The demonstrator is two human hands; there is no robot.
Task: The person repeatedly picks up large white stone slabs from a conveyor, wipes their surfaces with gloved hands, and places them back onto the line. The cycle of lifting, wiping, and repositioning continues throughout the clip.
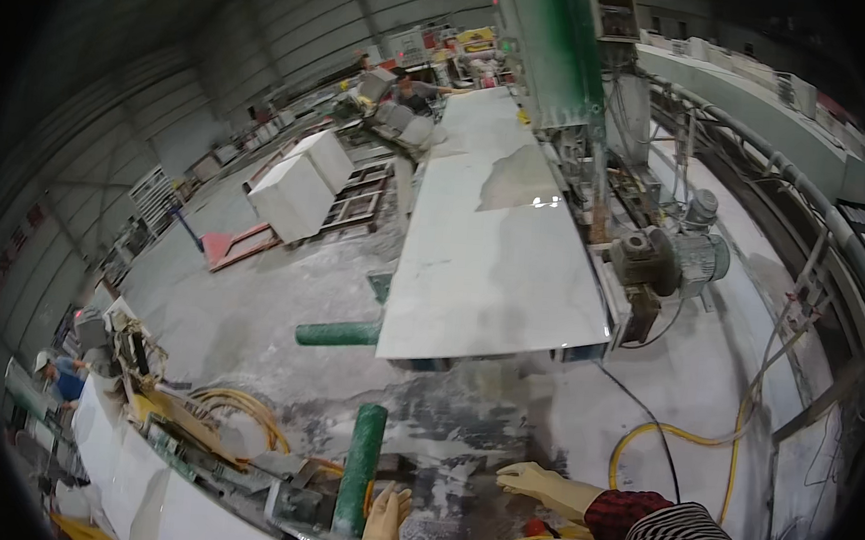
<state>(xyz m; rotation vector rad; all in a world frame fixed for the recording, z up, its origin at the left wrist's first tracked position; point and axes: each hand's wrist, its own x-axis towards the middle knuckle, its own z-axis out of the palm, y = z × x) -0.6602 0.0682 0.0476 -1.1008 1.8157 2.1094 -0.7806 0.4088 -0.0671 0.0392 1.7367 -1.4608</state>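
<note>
Head view: nearest, the left hand [390, 515] is raised with its fingers pointing away, loosely extended and slightly parted, nothing visible in it. It is just beside the near roller [361, 466], a green cylinder whose long axis runs away from the person, leaning a little right at its far end; whether they touch, I cannot tell. The right hand [546, 487] reaches in from the lower right, fingers stretched out leftward, with nothing visible in its grasp.

To the left, a white slab [197, 514] lies beside machinery, and coiled yellow hose [242, 409] is just past it. On the right, a yellow cable [631, 444] and a black cable [654, 423] cross the floor. Beyond the near roller, the far roller [338, 334] points sideways, its right end near the corner of the large slab [492, 284]. That pale slab is ahead of both hands, its long axis running away from the person, with a grey patch on its surface. A motor [669, 261] flanks its right edge. Farther on, white blocks [303, 186] stand to its left, and a green column [553, 53] rises close along its right side, partly blocking the view behind.
</note>
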